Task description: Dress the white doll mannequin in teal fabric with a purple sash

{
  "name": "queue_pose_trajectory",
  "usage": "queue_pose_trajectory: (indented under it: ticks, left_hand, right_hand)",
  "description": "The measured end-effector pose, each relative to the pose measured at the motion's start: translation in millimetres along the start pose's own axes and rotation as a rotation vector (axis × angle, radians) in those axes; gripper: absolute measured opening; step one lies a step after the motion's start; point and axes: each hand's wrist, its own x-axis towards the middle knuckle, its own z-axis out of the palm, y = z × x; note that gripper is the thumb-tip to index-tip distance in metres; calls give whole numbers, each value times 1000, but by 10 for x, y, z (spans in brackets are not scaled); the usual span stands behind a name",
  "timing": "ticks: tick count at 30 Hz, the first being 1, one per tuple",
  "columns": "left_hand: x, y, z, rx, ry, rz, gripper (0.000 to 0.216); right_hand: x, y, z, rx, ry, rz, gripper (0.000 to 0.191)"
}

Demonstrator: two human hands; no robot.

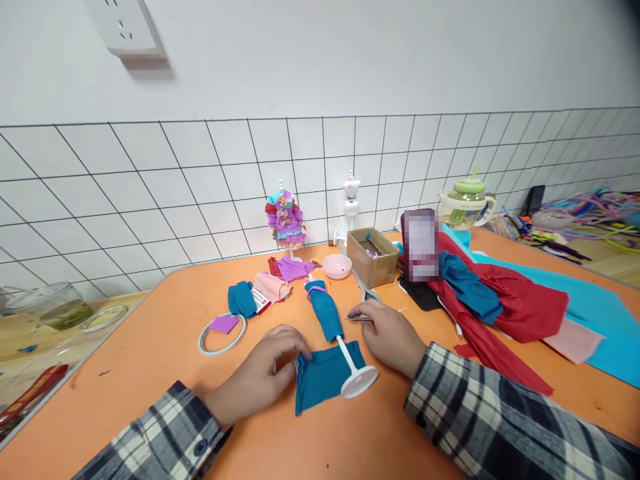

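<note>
A small white dress form lies on its side, its body wrapped in teal fabric with a thin purple band near the top. Its round base points toward me, over a flat teal cloth piece. My left hand is closed at that cloth's left edge, thumb and index finger at its upper corner. To the right of the dress form, my right hand has its fingers curled over a thin greyish item, mostly hidden. Just beyond those fingers lies a grey metal tool.
Behind stand a dressed mini form, a bare white form, a pink bowl, a cardboard box and a phone. Left are a tape roll and fabric scraps. Red and blue cloth spreads right.
</note>
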Motion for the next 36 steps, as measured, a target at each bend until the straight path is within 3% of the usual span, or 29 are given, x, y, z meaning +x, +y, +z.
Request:
queue_pose_trajectory:
  ticks: [3,6,11,14,19,24,29,32,36]
  left_hand:
    - [-65,-22,-104,200,-115,133,32]
    - [-125,-51,-188,287,-161,196,39]
    - [-195,-90,-292,293,-159,212,50]
    - [-200,-97,-304,313,-126,196,49]
    - [-155,-85,-240,440,-171,232,29]
    - [-216,-126,-316,590,-187,272,27]
    - [-377,-289,-561,633,-150,223,43]
    - [-422,-344,-615,654,-58,192,43]
    - [-426,-234,-478,725,8,228,28]
  right_hand:
    - [-41,-126,-82,-24,-74,-227,20]
    - [-83,-210,-103,-94,-240,-418,35]
    - [-102,-204,-18,-5,-349,-470,47]
    - [-68,-136,10,25,-280,-350,46]
    - [9,8,-20,168,-204,-132,44]
    - [13,-3,-66,198,-228,-130,33]
    - [-2,-51,-88,-12,-184,-91,34]
    - [-9,-54,-127,-173,-87,-135,41]
    - [2,29,-290,-196,124,-212,48]
